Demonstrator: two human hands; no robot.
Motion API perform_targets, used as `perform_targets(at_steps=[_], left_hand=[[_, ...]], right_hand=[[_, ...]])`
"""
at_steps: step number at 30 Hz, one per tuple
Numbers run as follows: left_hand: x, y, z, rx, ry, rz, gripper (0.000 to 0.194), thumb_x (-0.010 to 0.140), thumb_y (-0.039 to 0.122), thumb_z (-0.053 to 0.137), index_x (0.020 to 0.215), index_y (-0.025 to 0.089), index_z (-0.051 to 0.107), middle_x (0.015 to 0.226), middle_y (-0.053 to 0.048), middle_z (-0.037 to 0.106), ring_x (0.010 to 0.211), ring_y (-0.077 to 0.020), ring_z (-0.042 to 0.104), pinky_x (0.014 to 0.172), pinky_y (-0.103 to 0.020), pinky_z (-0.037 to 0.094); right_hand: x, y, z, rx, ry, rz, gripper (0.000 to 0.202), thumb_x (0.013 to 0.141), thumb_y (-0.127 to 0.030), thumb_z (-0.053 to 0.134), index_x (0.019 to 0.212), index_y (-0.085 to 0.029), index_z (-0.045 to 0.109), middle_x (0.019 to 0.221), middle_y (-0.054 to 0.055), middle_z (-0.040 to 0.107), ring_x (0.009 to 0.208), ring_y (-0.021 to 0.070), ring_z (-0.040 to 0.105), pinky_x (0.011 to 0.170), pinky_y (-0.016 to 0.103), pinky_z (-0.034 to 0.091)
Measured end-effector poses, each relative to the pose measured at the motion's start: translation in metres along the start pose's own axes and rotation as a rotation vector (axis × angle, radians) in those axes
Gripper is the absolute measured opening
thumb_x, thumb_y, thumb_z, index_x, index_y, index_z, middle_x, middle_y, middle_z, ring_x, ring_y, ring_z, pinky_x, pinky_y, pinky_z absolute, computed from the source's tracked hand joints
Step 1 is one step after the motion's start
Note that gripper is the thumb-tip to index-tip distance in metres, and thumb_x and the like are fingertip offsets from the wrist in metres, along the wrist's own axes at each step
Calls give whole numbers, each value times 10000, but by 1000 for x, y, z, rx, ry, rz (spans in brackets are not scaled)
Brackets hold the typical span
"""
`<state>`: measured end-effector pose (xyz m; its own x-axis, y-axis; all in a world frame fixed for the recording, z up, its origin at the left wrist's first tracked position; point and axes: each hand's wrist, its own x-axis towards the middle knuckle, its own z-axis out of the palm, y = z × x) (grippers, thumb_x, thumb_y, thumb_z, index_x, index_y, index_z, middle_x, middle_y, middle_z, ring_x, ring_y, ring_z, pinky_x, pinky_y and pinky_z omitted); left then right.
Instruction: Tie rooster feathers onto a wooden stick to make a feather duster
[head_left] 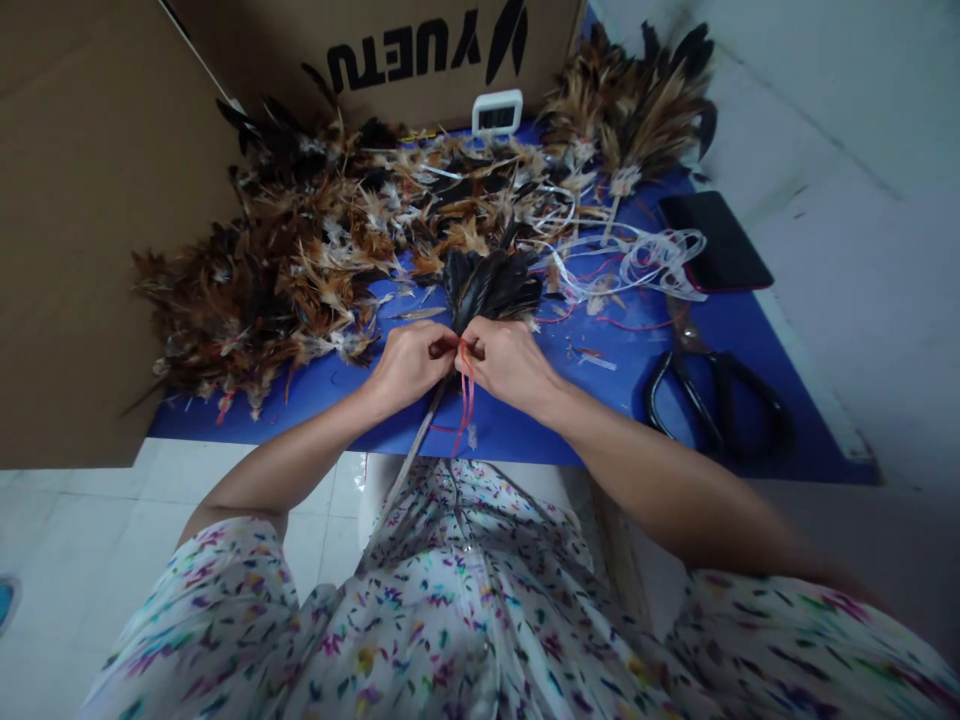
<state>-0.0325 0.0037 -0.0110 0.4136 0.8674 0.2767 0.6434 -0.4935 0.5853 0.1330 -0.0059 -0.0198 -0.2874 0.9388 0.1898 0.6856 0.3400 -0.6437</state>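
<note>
A bunch of dark feathers (489,288) fans out just beyond my two hands, at the top of a thin stick (409,460) that slopes down toward my lap. My left hand (416,358) is pinched closed at the base of the feathers. Touching it, my right hand (504,362) is closed too, its fingertips pressed on a red string (466,385) whose loose ends hang below. What lies between the left fingertips is too small to make out.
Brown feather bundles (255,290) cover the left and back of the blue table (525,430). On the right are clear ribbon (645,255), black-handled scissors (724,400) and a phone (716,240). Behind stand a white digital clock (496,114), more feathers (637,100) and a cardboard box (420,60).
</note>
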Motion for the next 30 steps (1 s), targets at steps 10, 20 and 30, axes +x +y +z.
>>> perform_targets(at_steps=[10, 20, 30], left_hand=[[0, -9, 1, -103, -57, -1, 75, 807, 167, 602, 806, 145, 673, 726, 0, 651, 659, -95, 559, 640, -211, 419], [-1, -11, -2, -113, -90, 1, 57, 833, 193, 608, 819, 152, 644, 754, -5, 641, 684, -104, 558, 653, -220, 415], [-2, -12, -1, -182, -121, -34, 92, 840, 247, 596, 821, 160, 618, 715, -1, 623, 641, -105, 546, 618, -222, 409]], right_hand=[[7, 3, -13, 583, -117, 331, 64, 834, -160, 535, 780, -193, 543, 564, -23, 621, 487, 122, 606, 467, 211, 437], [5, -2, -17, 771, -216, 414, 175, 748, -50, 659, 881, -141, 592, 558, -32, 628, 461, 105, 581, 448, 211, 458], [9, 20, -3, 422, -63, 190, 171, 723, -211, 623, 803, -136, 754, 630, 3, 655, 572, 93, 536, 538, 218, 359]])
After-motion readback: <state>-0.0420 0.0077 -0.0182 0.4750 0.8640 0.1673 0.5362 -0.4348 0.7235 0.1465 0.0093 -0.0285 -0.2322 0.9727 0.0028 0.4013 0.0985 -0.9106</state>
